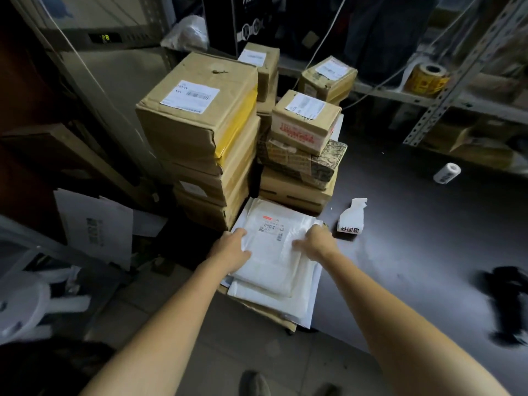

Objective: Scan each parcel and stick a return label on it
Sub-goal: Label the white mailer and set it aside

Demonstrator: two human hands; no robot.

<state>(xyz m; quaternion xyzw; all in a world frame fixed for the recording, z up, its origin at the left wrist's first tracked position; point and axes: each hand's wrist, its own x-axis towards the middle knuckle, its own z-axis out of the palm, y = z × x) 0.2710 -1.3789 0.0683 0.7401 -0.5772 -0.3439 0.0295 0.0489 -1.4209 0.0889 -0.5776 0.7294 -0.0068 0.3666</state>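
A white poly-bag parcel (271,241) with a barcode label lies on top of a pile of flat white mailers at the table's near left corner. My left hand (233,245) grips its left edge, thumb on top. My right hand (313,241) rests on its right side, slightly blurred; how its fingers lie is unclear. A roll of return labels (351,221) with red characters lies just right of the pile. A black blurred object, perhaps the scanner (507,304), lies at the far right of the table.
Stacked cardboard boxes (200,124) and smaller cartons (305,124) stand behind the pile. A white roll (447,172) lies further right on the dark table (400,267). Metal shelving (457,90) holds a yellow tape roll (428,78). Loose cartons lean at the left.
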